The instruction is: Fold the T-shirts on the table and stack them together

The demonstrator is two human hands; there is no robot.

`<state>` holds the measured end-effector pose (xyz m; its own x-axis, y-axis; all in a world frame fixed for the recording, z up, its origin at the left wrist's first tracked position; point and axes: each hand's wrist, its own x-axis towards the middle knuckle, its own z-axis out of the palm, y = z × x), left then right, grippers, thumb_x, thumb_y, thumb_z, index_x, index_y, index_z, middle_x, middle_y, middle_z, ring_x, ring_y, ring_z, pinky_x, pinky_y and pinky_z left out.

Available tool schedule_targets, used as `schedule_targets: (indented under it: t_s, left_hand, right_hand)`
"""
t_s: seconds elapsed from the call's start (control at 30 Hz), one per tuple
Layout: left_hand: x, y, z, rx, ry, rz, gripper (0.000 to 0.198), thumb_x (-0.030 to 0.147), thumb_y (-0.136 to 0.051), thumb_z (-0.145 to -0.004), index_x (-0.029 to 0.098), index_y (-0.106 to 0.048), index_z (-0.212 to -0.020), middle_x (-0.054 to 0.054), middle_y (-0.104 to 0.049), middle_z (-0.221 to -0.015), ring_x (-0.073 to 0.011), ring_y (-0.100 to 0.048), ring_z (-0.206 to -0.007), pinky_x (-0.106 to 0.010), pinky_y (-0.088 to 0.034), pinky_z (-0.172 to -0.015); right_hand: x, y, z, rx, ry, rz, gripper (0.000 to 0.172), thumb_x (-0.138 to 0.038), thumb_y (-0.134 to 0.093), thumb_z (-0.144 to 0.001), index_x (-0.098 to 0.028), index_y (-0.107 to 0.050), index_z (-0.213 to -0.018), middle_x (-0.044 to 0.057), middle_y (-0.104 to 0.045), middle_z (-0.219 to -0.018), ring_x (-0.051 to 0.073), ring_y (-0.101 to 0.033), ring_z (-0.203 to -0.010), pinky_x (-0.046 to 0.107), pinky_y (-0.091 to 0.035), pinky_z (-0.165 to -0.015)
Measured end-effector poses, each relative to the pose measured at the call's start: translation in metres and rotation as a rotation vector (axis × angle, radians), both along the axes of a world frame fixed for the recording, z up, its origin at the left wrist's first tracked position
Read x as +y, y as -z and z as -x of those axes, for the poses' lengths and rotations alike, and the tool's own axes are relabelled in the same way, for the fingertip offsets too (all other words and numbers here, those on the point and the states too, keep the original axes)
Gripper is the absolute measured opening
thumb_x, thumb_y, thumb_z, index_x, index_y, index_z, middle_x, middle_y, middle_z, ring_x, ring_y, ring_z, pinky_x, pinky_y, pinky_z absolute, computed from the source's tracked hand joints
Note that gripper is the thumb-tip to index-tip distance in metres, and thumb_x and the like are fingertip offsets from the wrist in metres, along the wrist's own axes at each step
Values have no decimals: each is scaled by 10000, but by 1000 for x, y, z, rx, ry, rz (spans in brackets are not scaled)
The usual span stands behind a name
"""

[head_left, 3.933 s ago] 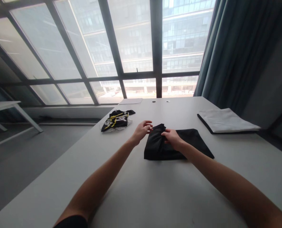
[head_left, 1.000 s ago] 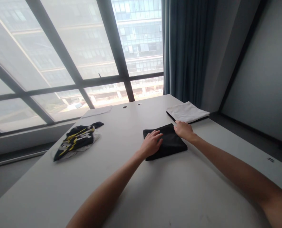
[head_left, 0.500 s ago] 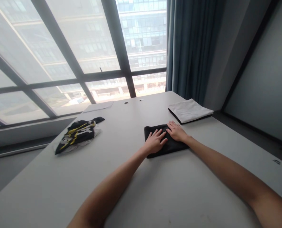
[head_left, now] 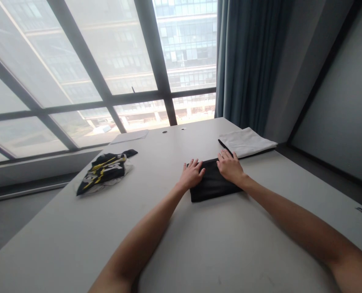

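A folded black cloth (head_left: 211, 185) lies on the white table (head_left: 181, 244) in front of me. My left hand (head_left: 191, 175) rests flat on its left edge, fingers spread. My right hand (head_left: 230, 167) lies flat on its far right part, fingers stretched out. Both hands press on the cloth and hold nothing.
A folded white cloth on a dark one (head_left: 247, 142) lies just beyond my right hand. A crumpled black and yellow garment (head_left: 106, 171) sits at the left of the table. A flat sheet (head_left: 130, 136) lies by the window. A blue curtain (head_left: 245, 61) hangs at the right.
The black cloth went from a long strip to a compact folded square. Over the last second my hands moved apart across its top, the left toward the left edge.
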<state>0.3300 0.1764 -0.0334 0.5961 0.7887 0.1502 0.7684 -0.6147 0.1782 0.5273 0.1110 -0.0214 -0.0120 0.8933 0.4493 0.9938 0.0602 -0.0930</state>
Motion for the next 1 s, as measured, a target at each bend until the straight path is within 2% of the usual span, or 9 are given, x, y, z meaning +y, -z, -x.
schedule_targets:
  t_s: [0.03,0.1,0.2,0.3,0.4,0.57,0.7,0.83,1.0]
  left_hand:
    - [-2,0,-1,7,4,-19,566,481,-321,-1041,230,-384,-1545,-106,-294,-1643,-312,-196,-1533,-600,-171,-1207]
    - [-5,3,-3,34,9,-28,562,456,-310,-1045,232,-365,-1558,-101,-295,-1644,-303,-210,-1530,-578,-183,-1211]
    - [-9,11,-4,75,12,-16,562,418,-306,-1048,203,-360,-1564,-116,-293,-1642,-312,-228,-1524,-582,-173,-1212]
    - [-10,15,-3,66,6,-20,550,402,-311,-1049,199,-374,-1557,-114,-296,-1641,-313,-228,-1524,-579,-168,-1214]
    - [-10,10,-3,41,3,-13,536,411,-329,-1051,207,-399,-1541,-114,-322,-1630,-314,-254,-1515,-577,-182,-1211]
    - [-20,-7,-3,-60,12,-118,492,394,-368,-1049,198,-472,-1489,-119,-400,-1590,-315,-287,-1500,-561,-203,-1212]
    - [-39,0,-4,-99,114,-135,488,426,-339,-1061,243,-459,-1497,-73,-398,-1597,-277,-282,-1506,-526,-215,-1223]
    - [-52,12,-3,-31,153,-80,516,479,-348,-1056,258,-450,-1511,-64,-369,-1613,-308,-259,-1514,-565,-225,-1211]
    - [-53,5,-1,-98,167,-128,521,481,-333,-1062,258,-438,-1521,-60,-367,-1614,-276,-247,-1522,-546,-193,-1228]
  right_hand:
    - [-6,-3,9,-3,-8,-42,507,-266,-333,-1023,-61,-485,-1461,217,-407,-1564,314,-294,-1489,547,-161,-1209]
    - [-17,-1,29,6,-69,-24,522,-260,-318,-1020,-59,-466,-1479,195,-421,-1563,286,-327,-1477,492,-225,-1202]
    - [-27,18,49,28,-130,127,556,-279,-323,-1013,-56,-419,-1514,174,-396,-1582,277,-318,-1485,482,-260,-1194]
    - [-27,35,53,62,-120,229,573,-299,-328,-1014,-39,-406,-1519,181,-362,-1597,291,-291,-1498,498,-241,-1203]
    - [-21,31,44,122,-119,250,560,-322,-330,-1020,-62,-440,-1504,170,-388,-1587,288,-311,-1491,495,-257,-1199]
    - [-4,11,10,127,-57,81,513,-292,-321,-1024,-112,-495,-1472,139,-387,-1596,260,-270,-1509,473,-220,-1216]
    - [9,23,-16,114,-42,209,542,-334,-340,-1028,-120,-431,-1518,134,-325,-1626,270,-245,-1518,510,-224,-1213]
    - [18,38,-26,141,-29,298,569,-357,-326,-1032,-117,-387,-1544,125,-290,-1641,274,-227,-1524,521,-250,-1206]
    - [20,39,-26,152,-39,298,575,-362,-328,-1028,-120,-384,-1547,126,-286,-1643,274,-217,-1527,514,-258,-1205]
